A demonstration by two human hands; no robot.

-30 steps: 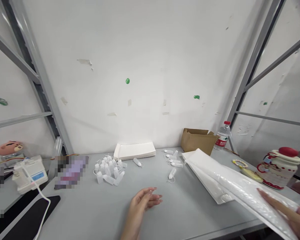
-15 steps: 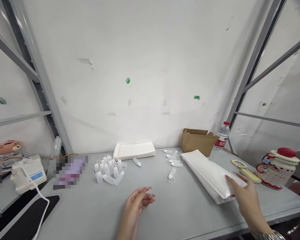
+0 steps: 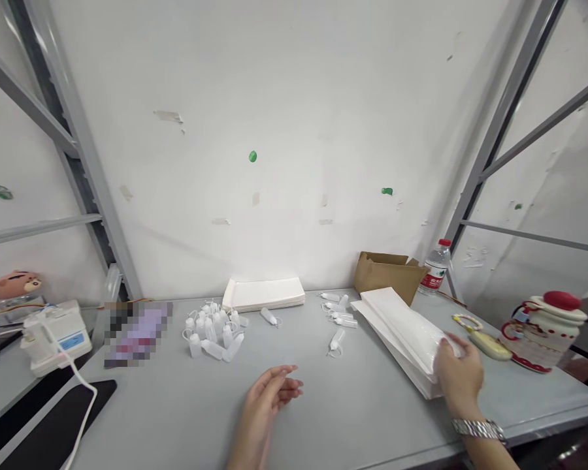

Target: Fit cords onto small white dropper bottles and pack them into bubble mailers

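Note:
At the right, my right hand [image 3: 458, 375] is closed around the near end of a stack of white, glossy flat bags [image 3: 402, 329], thumb on top. The stack lies slanted on the grey table [image 3: 343, 405], its top layers askew. My left hand [image 3: 269, 395] hovers low over the middle of the table, fingers loosely curled and apart, with nothing in it. Several small white squeeze bottles [image 3: 210, 331] stand and lie in a cluster beyond it to the left. Several more lie on their sides near the white stack, among them one capped bottle [image 3: 338, 339].
Against the wall are a flat white stack [image 3: 264, 294] and an open cardboard box [image 3: 387, 274]. A water bottle [image 3: 434, 269], a bracelet [image 3: 467, 322] and a red-lidded jar [image 3: 541, 333] stand or lie right. A white cable [image 3: 81, 418] runs along the left.
My right hand has shifted left along the stack's near end, and the wristwatch now shows fully. The stack's upper layers have slid and bulge slightly. My left hand stays put.

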